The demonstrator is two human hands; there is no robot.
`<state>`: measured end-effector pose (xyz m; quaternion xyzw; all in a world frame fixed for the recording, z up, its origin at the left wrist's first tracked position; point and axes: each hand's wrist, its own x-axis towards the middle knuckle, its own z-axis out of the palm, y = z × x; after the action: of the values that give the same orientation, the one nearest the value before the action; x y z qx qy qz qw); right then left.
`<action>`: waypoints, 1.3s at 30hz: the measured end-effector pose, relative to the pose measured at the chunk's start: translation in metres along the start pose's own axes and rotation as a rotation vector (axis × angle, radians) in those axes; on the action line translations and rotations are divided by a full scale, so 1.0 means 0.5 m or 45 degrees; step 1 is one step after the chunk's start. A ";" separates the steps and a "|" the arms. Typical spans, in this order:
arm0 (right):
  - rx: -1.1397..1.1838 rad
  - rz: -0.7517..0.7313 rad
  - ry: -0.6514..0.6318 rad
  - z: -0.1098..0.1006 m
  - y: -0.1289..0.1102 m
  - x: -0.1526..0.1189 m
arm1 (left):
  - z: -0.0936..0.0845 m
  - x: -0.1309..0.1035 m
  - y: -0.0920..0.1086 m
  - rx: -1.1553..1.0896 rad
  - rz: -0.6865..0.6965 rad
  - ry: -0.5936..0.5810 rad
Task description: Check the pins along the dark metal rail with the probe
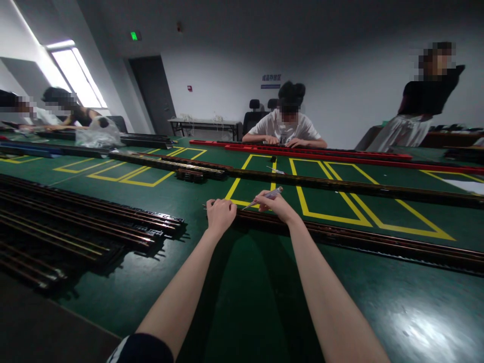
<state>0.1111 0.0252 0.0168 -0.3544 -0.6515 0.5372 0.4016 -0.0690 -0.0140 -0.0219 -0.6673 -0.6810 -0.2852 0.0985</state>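
A long dark rail (363, 240) with reddish metal strips along it lies across the table before me. Its left end is under my left hand (221, 217), whose fingers are curled over it and grip it. My right hand (275, 204) is closed around a slim, pale-handled screwdriver (273, 193), held slantwise like a pen. The tool's thin tip points down and left, at the rail just right of my left hand. Whether the tip touches the rail I cannot tell.
Several similar rails (86, 217) lie in a group at the left. Farther off, another long dark rail (321, 182) crosses yellow tape outlines (336, 220) on the green table (416, 297). Opposite, a person (287, 123) works at red rails (340, 151). A plastic bag (99, 133) stands back left.
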 end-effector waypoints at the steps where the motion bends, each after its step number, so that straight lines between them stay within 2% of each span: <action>1: -0.013 -0.006 -0.009 0.000 0.000 -0.001 | 0.000 0.000 -0.003 0.007 -0.002 0.008; 12: 0.066 -0.037 0.017 -0.001 0.015 0.003 | 0.004 -0.009 0.001 0.108 0.061 0.098; 22: 0.215 0.018 0.140 -0.003 0.011 0.002 | -0.003 -0.010 0.014 0.127 0.129 -0.029; 30: 0.264 0.014 0.265 0.001 0.009 0.001 | -0.006 -0.009 0.014 0.102 0.126 -0.057; 39: 0.277 -0.020 0.283 -0.001 0.023 0.007 | -0.004 -0.009 0.015 0.140 0.127 -0.036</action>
<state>0.1103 0.0307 0.0062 -0.3612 -0.5437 0.5588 0.5115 -0.0618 -0.0195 -0.0205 -0.6980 -0.6628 -0.2325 0.1395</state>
